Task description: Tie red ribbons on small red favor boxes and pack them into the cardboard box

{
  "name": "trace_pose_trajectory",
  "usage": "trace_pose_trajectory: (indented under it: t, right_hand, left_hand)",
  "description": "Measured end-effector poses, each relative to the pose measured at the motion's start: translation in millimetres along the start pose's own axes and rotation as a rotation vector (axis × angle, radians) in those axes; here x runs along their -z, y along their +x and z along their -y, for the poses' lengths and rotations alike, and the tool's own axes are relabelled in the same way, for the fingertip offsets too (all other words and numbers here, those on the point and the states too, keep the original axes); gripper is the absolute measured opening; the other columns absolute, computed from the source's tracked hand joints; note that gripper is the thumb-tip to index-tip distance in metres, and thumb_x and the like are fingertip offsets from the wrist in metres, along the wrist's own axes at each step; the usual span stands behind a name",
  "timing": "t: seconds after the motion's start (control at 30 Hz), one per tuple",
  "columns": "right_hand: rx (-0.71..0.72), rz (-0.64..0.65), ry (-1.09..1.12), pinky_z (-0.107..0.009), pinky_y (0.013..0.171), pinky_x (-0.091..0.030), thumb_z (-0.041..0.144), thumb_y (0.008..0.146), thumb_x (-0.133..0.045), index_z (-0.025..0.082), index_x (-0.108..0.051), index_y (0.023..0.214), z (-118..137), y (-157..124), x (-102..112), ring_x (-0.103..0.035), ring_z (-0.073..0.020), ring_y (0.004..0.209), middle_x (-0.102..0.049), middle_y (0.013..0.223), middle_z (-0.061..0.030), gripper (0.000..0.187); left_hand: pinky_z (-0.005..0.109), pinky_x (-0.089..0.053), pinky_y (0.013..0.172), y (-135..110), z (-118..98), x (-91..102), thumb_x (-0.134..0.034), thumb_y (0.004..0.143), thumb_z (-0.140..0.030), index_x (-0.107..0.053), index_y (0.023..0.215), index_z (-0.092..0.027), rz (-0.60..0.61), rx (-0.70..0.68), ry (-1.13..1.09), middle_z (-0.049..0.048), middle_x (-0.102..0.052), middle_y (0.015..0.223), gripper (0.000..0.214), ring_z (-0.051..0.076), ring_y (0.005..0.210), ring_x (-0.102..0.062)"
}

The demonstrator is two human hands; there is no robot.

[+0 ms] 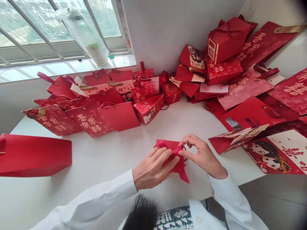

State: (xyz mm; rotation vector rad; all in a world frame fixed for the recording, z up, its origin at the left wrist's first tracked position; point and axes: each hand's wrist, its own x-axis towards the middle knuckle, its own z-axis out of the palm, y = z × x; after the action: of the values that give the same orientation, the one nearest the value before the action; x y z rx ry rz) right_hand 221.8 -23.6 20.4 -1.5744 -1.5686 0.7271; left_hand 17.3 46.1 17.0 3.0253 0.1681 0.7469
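A small red gift box point(177, 166) stands on the table in front of me, with a glossy red ribbon point(177, 151) gathered in a bow on its top. My left hand point(155, 166) lies over the box's left side, its fingers pressed on the ribbon and hiding part of the box. On the other side, my right hand point(203, 156) pinches the ribbon's right end between thumb and forefinger. One pointed ribbon tail hangs down the box's near side. A thin dark cord shows beside the bow at the right.
Red gift bags point(96, 118) stand in rows along the wall at the back left. More boxes and bags point(225, 70) pile up at the right. One large red bag point(35, 155) is at the left edge. A plastic-wrapped cup point(97, 52) stands on the windowsill. The white table point(107, 153) ends near me.
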Motion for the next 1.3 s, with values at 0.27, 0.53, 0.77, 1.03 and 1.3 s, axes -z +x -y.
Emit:
trace_pose_trajectory:
  t: [0.27,0.53,0.77,1.03,1.3]
  right_hand:
    - [-0.048,-0.029,0.007,-0.026,0.066,-0.039,0.019,0.083,-0.06,0.021,-0.053,0.069,7.8,11.1,0.3,-0.047,-0.0135,0.069,-0.055,0.076,0.0019,0.016]
    - [-0.071,-0.072,-0.046,-0.024,0.06,-0.038,0.015,0.082,-0.059,0.02,-0.051,0.067,11.8,16.0,-7.2,-0.047,-0.0123,0.066,-0.053,0.074,0.0025,0.018]
    - [-0.121,-0.084,-0.022,-0.024,0.062,-0.039,0.021,0.086,-0.056,0.021,-0.054,0.072,12.3,9.6,-4.1,-0.05,-0.0122,0.066,-0.056,0.074,0.0025,0.014]
    - [-0.234,-0.135,0.03,-0.023,0.058,-0.039,0.039,0.087,-0.059,0.023,-0.055,0.098,25.3,-2.1,-6.9,-0.048,-0.0121,0.064,-0.058,0.076,0.004,0.02]
    - [-0.194,-0.074,-0.149,-0.024,0.066,-0.039,0.027,0.083,-0.065,0.028,-0.059,0.102,31.8,-3.5,-5.6,-0.051,-0.0137,0.078,-0.055,0.088,0.0031,0.02]
  left_hand:
    - [0.042,-0.051,0.086,-13.4,8.5,-13.9,-0.049,0.09,-0.024,-0.055,0.115,-0.008,-0.067,-0.093,-0.007,0.0134,-0.059,0.096,0.03,0.024,0.092,-0.059]
    - [0.042,-0.049,0.089,-23.1,16.7,-21.5,-0.031,0.097,-0.035,-0.054,0.12,-0.01,-0.065,-0.147,-0.031,0.0132,-0.055,0.098,0.041,0.023,0.095,-0.056]
    - [0.039,-0.046,0.086,-22.1,9.8,-6.8,-0.019,0.098,-0.039,-0.055,0.116,-0.017,-0.142,0.001,-0.225,0.0123,-0.048,0.106,0.046,0.024,0.102,-0.049]
    - [0.032,-0.041,0.078,20.6,26.6,27.3,-0.048,0.09,-0.045,-0.056,0.097,-0.019,0.19,0.64,-0.46,0.0044,-0.058,0.093,0.028,0.019,0.088,-0.049]
    - [0.025,-0.035,0.07,23.4,41.6,36.5,-0.053,0.09,-0.032,-0.057,0.085,-0.019,0.394,0.573,-0.618,-0.0009,-0.058,0.078,0.014,0.014,0.073,-0.046]
